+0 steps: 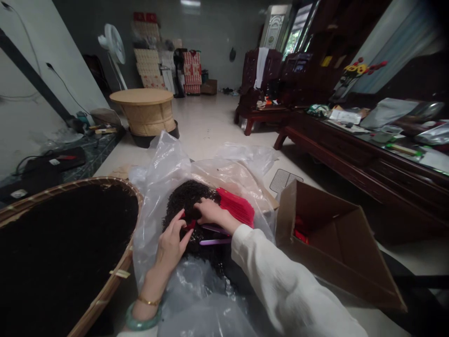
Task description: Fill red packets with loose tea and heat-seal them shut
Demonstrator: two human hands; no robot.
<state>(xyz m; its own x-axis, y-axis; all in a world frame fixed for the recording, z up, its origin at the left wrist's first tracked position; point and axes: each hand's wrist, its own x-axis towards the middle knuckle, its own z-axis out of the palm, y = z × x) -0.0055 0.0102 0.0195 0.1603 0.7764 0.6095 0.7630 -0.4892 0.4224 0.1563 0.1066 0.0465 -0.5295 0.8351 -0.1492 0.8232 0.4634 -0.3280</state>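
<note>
My left hand [171,238] pinches a small red packet [190,225] between thumb and fingers, low over a heap of dark dried leaves [182,199] that looks like tea. My right hand [209,210] is just beyond the packet, its fingers bent down toward the packet and the heap; what they pinch, if anything, is hidden. Two purple strips [214,242], perhaps handles of one tool, lie on the leaves below my right wrist. A fanned stack of red packets [238,206] rests against the heap's right side. Clear plastic sheeting [157,173] surrounds the leaves.
On the left stands a wide woven basket [135,234] full of dark material. An open cardboard box [336,243] with red packets [300,231] inside is at the right. A wire rack [285,180] lies on the floor. Farther off are a round table [142,96] and a long wooden table [336,159].
</note>
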